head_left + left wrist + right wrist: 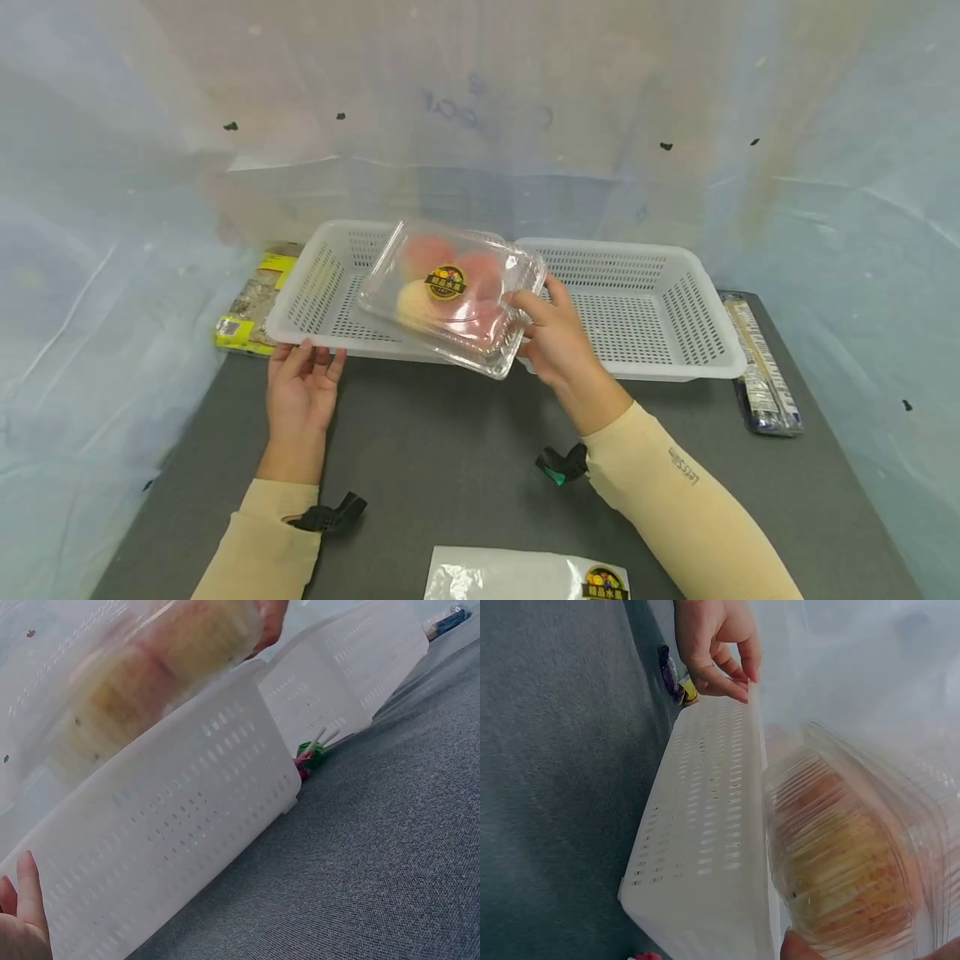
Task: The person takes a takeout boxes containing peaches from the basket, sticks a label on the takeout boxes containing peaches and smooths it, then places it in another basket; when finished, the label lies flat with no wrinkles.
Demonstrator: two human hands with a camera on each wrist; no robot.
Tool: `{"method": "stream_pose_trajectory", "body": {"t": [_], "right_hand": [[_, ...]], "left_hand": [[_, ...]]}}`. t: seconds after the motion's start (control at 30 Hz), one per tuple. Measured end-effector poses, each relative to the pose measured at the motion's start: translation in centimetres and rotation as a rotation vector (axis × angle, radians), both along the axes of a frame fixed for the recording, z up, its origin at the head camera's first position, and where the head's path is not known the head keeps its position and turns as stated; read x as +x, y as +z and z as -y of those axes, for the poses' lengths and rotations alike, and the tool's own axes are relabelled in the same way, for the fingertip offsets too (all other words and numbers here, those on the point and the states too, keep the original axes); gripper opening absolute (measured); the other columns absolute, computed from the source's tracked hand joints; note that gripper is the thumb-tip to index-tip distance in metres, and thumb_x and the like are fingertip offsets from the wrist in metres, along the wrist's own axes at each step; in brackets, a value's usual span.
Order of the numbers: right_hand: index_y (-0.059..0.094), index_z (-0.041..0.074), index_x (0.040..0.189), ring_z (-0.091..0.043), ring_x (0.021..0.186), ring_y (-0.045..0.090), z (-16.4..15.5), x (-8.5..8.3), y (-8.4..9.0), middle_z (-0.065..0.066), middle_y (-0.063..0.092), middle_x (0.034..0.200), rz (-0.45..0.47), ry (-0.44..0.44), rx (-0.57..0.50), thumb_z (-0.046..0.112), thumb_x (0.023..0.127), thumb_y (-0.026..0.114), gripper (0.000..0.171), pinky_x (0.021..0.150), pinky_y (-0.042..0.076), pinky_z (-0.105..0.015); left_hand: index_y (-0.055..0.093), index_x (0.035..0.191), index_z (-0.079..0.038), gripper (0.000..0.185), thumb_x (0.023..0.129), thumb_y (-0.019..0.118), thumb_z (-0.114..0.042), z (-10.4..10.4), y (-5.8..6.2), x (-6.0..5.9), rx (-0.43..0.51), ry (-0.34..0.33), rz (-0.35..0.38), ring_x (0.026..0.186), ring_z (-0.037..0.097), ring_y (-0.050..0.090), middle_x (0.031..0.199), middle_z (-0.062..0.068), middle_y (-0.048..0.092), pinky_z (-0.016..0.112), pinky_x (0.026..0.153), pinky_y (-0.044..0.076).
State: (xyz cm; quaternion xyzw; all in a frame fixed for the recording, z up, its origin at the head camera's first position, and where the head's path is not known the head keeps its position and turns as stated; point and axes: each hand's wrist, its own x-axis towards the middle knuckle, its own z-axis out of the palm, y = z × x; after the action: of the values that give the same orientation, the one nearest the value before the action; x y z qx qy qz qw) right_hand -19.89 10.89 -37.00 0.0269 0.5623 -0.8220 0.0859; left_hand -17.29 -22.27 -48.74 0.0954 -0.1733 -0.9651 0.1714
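Observation:
A clear plastic fruit box [382, 287] with a round black-and-gold label holds several red and yellow fruits [420, 304]. It is tilted above the left white basket [360, 343]. My right hand [558, 337] grips the box by its right end, thumb and fingers at the edge. The left hand [302, 392], palm up, holds the front rim of the left basket near its left corner; the right wrist view shows the fingertips [739, 690] at that rim. In the left wrist view, the box's fruit [135, 694] overlaps the basket wall [187, 795].
A second white basket [675, 369] stands to the right. Beside the baskets lie a yellow-edged packet [255, 304] on the left and a long dark packet [765, 367] on the right. A white labelled bag [510, 575] lies at the near edge of the grey table [442, 467]. Plastic sheeting surrounds it.

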Motion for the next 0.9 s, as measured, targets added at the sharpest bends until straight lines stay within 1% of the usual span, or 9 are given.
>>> {"method": "stream_pose_trajectory", "body": {"t": [0.07, 0.17, 0.37, 0.43, 0.5, 0.6, 0.67, 0.77, 0.9], "right_hand": [[0.042, 0.023, 0.16, -0.036, 0.108, 0.068, 0.8, -0.4, 0.1, -0.021, 0.058, 0.138, -0.018, -0.004, 0.013, 0.009, 0.095, 0.07, 0.072, 0.077, 0.063, -0.048], [0.044, 0.023, 0.159, -0.035, 0.111, 0.067, 2.0, -1.1, 0.4, -0.021, 0.057, 0.137, -0.027, -0.019, 0.055, 0.009, 0.094, 0.072, 0.072, 0.078, 0.063, -0.051], [0.045, 0.025, 0.161, -0.033, 0.111, 0.067, 4.3, -2.6, 0.6, -0.019, 0.06, 0.134, -0.017, -0.014, 0.192, 0.012, 0.093, 0.076, 0.076, 0.08, 0.059, -0.052], [0.042, 0.025, 0.164, -0.033, 0.114, 0.065, 4.7, -3.1, 0.6, -0.018, 0.057, 0.143, 0.0, 0.0, 0.231, 0.014, 0.093, 0.078, 0.08, 0.082, 0.058, -0.054], [0.037, 0.024, 0.168, -0.034, 0.121, 0.062, 5.2, -3.6, 0.4, -0.017, 0.048, 0.156, 0.023, 0.014, 0.257, 0.015, 0.093, 0.079, 0.086, 0.087, 0.057, -0.058], [0.028, 0.023, 0.173, -0.036, 0.13, 0.054, 5.8, -4.4, 0.0, -0.014, 0.03, 0.17, 0.058, 0.033, 0.266, 0.016, 0.092, 0.078, 0.095, 0.095, 0.054, -0.065], [0.024, 0.023, 0.174, -0.039, 0.132, 0.053, 6.2, -4.9, -0.5, -0.014, 0.025, 0.174, 0.077, 0.045, 0.248, 0.016, 0.093, 0.077, 0.097, 0.099, 0.051, -0.067], [0.022, 0.023, 0.175, -0.039, 0.131, 0.053, 6.8, -5.6, -1.3, -0.013, 0.024, 0.174, 0.106, 0.047, 0.227, 0.016, 0.095, 0.076, 0.096, 0.101, 0.051, -0.066], [0.024, 0.023, 0.173, -0.038, 0.133, 0.053, 7.7, -6.5, -2.2, -0.014, 0.032, 0.17, 0.121, 0.061, 0.225, 0.023, 0.1, 0.077, 0.09, 0.099, 0.052, -0.066]], "left_hand": [[0.047, 0.143, -0.003, 0.037, 0.109, 0.057, 0.009, 0.0, 0.0, 0.0, 0.0, 0.005, -0.007, 0.082, 0.026, 0.065, 0.108, 0.017, 0.062, 0.045, 0.071, 0.066], [0.046, 0.143, -0.003, 0.037, 0.109, 0.057, 0.009, 0.0, 0.0, 0.1, -0.005, 0.013, -0.005, 0.081, 0.026, 0.064, 0.106, 0.017, 0.061, 0.044, 0.07, 0.066], [0.048, 0.136, -0.003, 0.031, 0.11, 0.055, 0.01, -0.1, 0.0, 0.3, -0.012, 0.027, 0.001, 0.079, 0.026, 0.065, 0.103, 0.017, 0.061, 0.044, 0.07, 0.065], [0.049, 0.134, -0.003, 0.028, 0.11, 0.055, 0.011, -0.2, 0.0, 0.2, -0.009, 0.034, 0.005, 0.079, 0.026, 0.065, 0.105, 0.017, 0.061, 0.044, 0.069, 0.065], [0.049, 0.133, -0.003, 0.028, 0.11, 0.054, 0.011, -0.2, -0.1, 0.2, -0.006, 0.042, 0.009, 0.079, 0.027, 0.066, 0.106, 0.018, 0.061, 0.044, 0.068, 0.065], [0.048, 0.135, -0.002, 0.03, 0.109, 0.055, 0.011, -0.2, -0.1, 0.1, -0.014, 0.054, 0.009, 0.079, 0.027, 0.066, 0.11, 0.018, 0.06, 0.044, 0.068, 0.065], [0.048, 0.135, -0.003, 0.031, 0.109, 0.055, 0.012, -0.3, -0.2, 0.1, -0.017, 0.059, 0.012, 0.079, 0.026, 0.066, 0.111, 0.018, 0.06, 0.044, 0.068, 0.065], [0.049, 0.134, -0.004, 0.03, 0.109, 0.055, 0.012, -0.3, -0.3, 0.0, -0.024, 0.062, 0.018, 0.079, 0.026, 0.066, 0.11, 0.018, 0.06, 0.043, 0.068, 0.065], [0.051, 0.129, -0.004, 0.028, 0.108, 0.056, 0.013, -0.2, -0.3, 0.0, -0.033, 0.083, 0.019, 0.078, 0.026, 0.066, 0.106, 0.018, 0.061, 0.043, 0.067, 0.065]]}}
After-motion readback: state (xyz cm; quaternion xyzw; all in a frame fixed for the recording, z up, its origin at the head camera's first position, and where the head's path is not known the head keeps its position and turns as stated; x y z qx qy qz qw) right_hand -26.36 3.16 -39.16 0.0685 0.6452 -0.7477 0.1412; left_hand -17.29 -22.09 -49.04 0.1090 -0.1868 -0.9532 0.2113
